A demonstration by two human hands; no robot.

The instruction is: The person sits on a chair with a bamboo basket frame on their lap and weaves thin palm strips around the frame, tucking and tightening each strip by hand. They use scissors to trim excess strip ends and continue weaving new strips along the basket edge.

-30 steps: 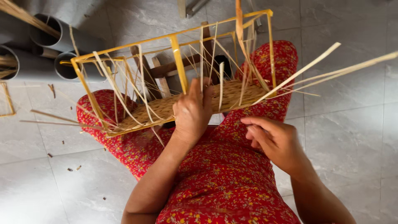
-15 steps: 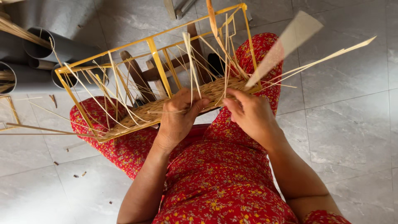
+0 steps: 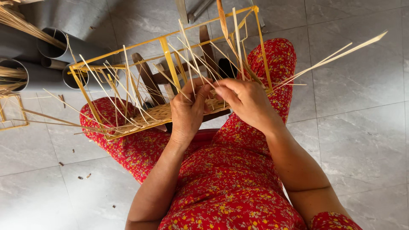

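**Both hands pinching strips at the woven base of a yellow frame**

Pinched fingers on both sides: left hand (image 3: 187,111) is closed on thin bamboo strips (image 3: 191,59) at the near edge of the woven mat (image 3: 155,114), thumb and fingers pressing them down, likely to keep the weave from slipping. Right hand (image 3: 246,100) is closed too, fingertips nipping a strip right beside the left, touching or nearly so; which strip exactly, can't tell.

Yellow frame (image 3: 169,59) rests across the person's lap, on knees in red flowered cloth (image 3: 230,179), tilted, left end lower. Probably held there so both hands stay free and the work sits close.

Frame is a box of thin yellow bars, open sides. Bottom partly woven, tan, tight basket pattern. Loose strip ends stick up and fan out everywhere; a few long ones (image 3: 341,53) shoot off to the right, past the knee.

Behind it: wooden stool (image 3: 147,76) partly hidden, grey pipes (image 3: 64,47) holding more strips, grey tiled floor (image 3: 362,140) with small scraps.
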